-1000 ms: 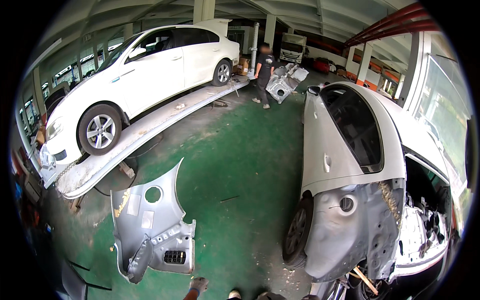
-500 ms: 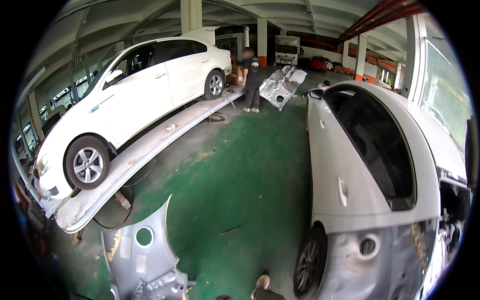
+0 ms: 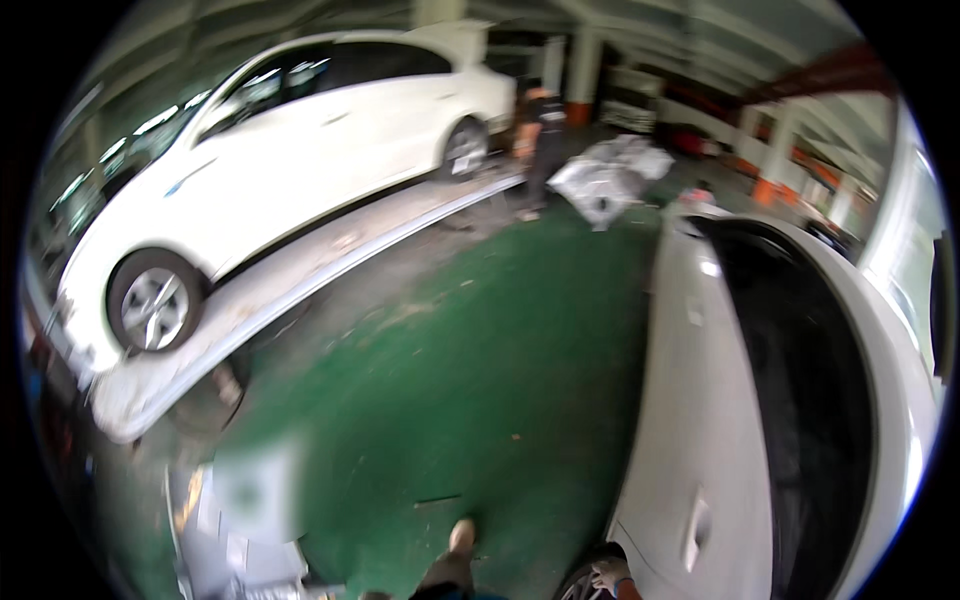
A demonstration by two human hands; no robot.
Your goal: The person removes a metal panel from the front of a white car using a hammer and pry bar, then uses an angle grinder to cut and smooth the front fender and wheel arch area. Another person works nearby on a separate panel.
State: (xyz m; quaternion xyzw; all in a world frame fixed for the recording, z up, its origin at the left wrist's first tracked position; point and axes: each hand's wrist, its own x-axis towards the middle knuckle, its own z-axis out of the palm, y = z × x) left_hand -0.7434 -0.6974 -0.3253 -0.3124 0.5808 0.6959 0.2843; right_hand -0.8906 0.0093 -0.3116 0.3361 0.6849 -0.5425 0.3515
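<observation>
My gloved right hand shows at the lower edge, beside the rear wheel and side of a white car; its fingers are blurred, and contact with the car is unclear. My left hand is out of sight. A loose grey body panel lies on the floor at the lower left, partly smeared. My foot is on the green floor between panel and car.
Another white sedan stands on a ramp platform at left. A person in dark clothes stands near its rear. Beyond are silver metal parts, a truck, a red car and pillars.
My view has moved forward alongside the right-hand car, and the loose panel has slid toward the lower edge. My left hand has left view; my right hand has appeared by the wheel.
</observation>
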